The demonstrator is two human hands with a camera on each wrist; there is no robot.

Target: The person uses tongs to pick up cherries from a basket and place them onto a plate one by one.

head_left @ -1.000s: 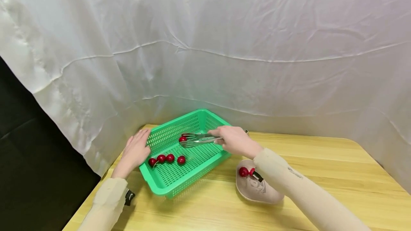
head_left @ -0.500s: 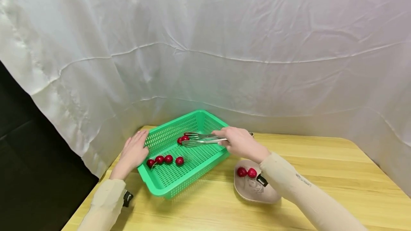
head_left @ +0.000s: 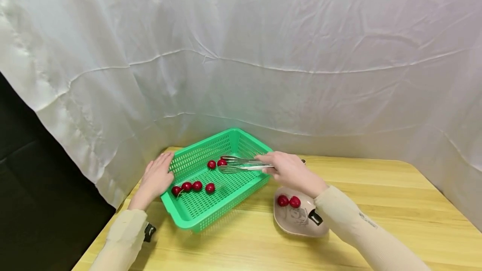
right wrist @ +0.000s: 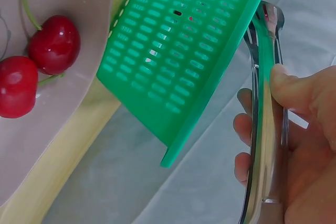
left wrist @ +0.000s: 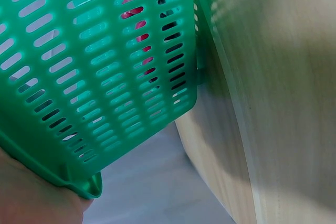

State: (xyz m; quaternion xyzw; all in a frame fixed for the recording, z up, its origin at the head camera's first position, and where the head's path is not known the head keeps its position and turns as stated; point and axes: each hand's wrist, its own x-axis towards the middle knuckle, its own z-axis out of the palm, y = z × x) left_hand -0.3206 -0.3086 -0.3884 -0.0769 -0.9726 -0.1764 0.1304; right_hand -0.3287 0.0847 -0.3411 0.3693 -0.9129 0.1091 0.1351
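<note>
Right hand (head_left: 291, 171) grips shiny tongs (right wrist: 268, 135) at glossy red cherries (head_left: 221, 162); left hand (head_left: 156, 176), straight-fingered, touches green basket (head_left: 226, 206).

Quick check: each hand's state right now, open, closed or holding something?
Left hand: open, resting against the green basket at its rim.
Right hand: closed, holding the metal tongs.

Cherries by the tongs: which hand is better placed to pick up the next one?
Right, I'd judge: the right hand holds the tongs, their tips beside two cherries in the green basket, with the pink dish on that side. The left hand rests on the basket's rim.
</note>
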